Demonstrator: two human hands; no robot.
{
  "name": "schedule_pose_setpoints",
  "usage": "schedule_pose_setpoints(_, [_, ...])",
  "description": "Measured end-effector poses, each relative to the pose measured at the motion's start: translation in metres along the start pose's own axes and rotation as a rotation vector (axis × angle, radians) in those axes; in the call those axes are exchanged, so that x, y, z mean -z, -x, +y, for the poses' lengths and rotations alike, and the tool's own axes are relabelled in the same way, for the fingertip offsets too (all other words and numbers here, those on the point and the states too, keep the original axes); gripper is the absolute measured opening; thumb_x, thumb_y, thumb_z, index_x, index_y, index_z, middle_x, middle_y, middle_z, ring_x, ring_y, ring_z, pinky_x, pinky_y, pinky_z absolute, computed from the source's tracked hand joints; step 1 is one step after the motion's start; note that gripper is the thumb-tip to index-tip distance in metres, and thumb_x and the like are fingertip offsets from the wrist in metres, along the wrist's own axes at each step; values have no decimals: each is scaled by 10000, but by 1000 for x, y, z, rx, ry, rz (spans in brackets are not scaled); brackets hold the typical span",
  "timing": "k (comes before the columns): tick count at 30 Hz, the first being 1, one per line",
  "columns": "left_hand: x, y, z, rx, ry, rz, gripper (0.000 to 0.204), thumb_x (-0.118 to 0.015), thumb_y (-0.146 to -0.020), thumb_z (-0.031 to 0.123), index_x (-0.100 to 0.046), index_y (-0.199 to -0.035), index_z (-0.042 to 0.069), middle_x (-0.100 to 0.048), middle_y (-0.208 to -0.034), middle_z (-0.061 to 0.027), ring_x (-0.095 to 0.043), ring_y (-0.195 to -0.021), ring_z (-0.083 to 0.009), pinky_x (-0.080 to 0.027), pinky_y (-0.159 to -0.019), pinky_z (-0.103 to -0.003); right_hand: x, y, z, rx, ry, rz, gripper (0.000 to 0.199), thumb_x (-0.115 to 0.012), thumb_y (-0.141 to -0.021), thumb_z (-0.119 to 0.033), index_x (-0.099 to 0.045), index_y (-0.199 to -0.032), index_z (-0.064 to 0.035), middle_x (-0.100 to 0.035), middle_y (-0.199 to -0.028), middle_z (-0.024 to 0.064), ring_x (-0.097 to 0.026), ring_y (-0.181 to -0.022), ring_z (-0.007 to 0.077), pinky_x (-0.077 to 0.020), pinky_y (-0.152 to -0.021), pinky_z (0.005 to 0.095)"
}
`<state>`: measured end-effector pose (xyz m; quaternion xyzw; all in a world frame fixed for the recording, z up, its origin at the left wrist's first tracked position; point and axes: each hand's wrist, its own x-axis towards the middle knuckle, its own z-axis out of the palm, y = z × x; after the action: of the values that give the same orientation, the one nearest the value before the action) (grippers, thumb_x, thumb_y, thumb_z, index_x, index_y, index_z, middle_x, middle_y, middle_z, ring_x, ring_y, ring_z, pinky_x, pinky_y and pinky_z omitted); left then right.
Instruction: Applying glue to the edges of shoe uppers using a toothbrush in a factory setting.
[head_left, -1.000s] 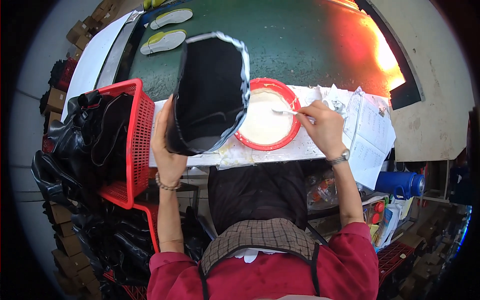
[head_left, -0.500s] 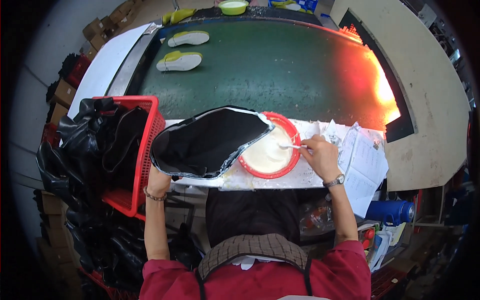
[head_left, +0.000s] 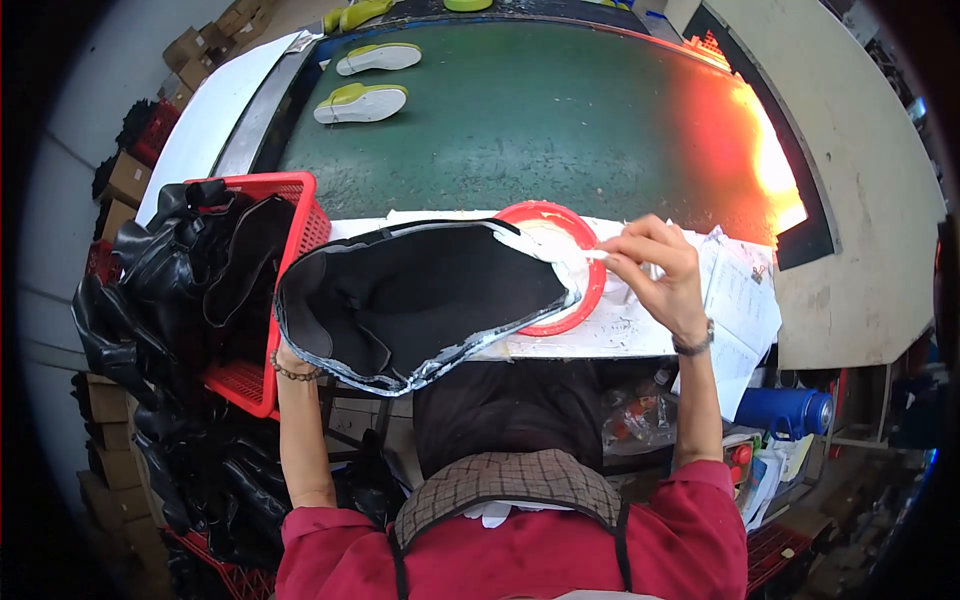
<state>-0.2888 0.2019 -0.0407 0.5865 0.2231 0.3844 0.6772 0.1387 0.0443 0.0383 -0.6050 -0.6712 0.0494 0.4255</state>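
Note:
A black boot upper [head_left: 430,285], its open edge coated with white along the rim, is tilted toward me over the worktable. My left hand [head_left: 290,358] grips it from beneath at its left end, most of the fingers hidden. In my right hand [head_left: 660,275] a thin white-handled brush [head_left: 594,254] is pinched between thumb and fingers. Its tip meets the white-coated right end of the upper. Behind that end stands a red bowl [head_left: 590,300] of creamy white paste, partly covered by the upper.
On the left, a red basket [head_left: 312,215] is heaped with black boot uppers [head_left: 170,250]. Two yellow-green shoes [head_left: 362,103] with white soles lie on the green belt [head_left: 480,130], which glows red at right. Papers [head_left: 735,310] and a blue flask [head_left: 785,412] are on my right.
The upper has moved right and nearer me, now covering more of the bowl. My right hand has lifted the brush from the paste to the upper's right end.

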Motion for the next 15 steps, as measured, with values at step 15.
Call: schedule_pose_setpoints(15, [-4,-8,-18,14,-148,-152,511,-650,-901,40,-531,-1396,-1,-597,-1382,-141,-587,-1248,-253,-452,-1098,-380,-16,-34,-12,193,-112,-42,172,-794,-810,-110,-801,-982,-104,-685,-889,22,-594,-846,154,-393,-838,307])
